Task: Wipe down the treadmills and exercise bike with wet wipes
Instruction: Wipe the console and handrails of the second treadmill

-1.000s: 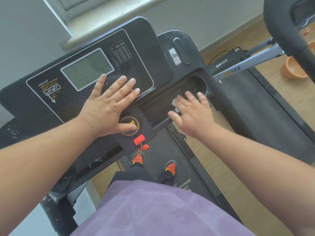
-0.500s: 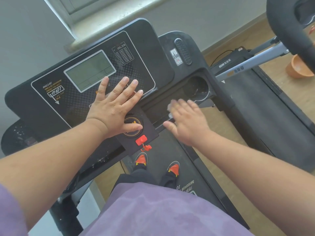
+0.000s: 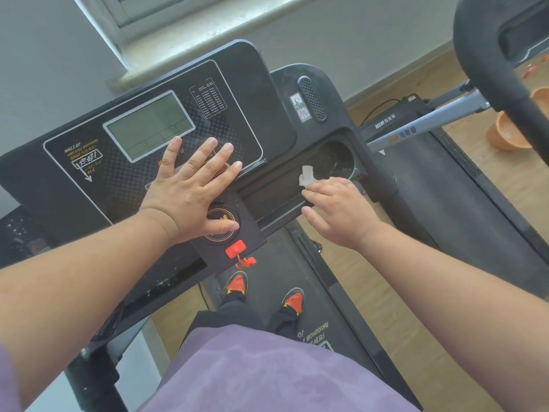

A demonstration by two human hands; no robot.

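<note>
Standing on the belt point(image 3: 261, 281) of the treadmill point(image 3: 267, 84), the person faces its console point(image 3: 124, 179). Left hand point(image 3: 193, 191) lies flat on the console's near right part, just below the display point(image 3: 148, 124), fingers straight and spread wide, thumb resting across the round dial point(image 3: 221, 223). Right hand point(image 3: 335, 209) is over the long tray point(image 3: 267, 188) at the console's right edge, fingers curled down and pinching a crumpled white wipe point(image 3: 307, 175); the wipe sticks out past the fingertips and sits at the tray's far right end, just beside the round cup holder point(image 3: 338, 162). Whether the wipe touches the tray surface cannot be told. Red safety key point(image 3: 236, 248) sits at the near edge of the dial panel, its clip point(image 3: 247, 262) hanging just below. Pale dust or residue shows inside the cup holder and on the console's left end. Two red-and-black shoes point(image 3: 237, 283) rest on the belt. A second treadmill point(image 3: 445, 185) stands to the right on the wooden floor point(image 3: 371, 292), with an orange bowl point(image 3: 505, 133) beyond it.
</note>
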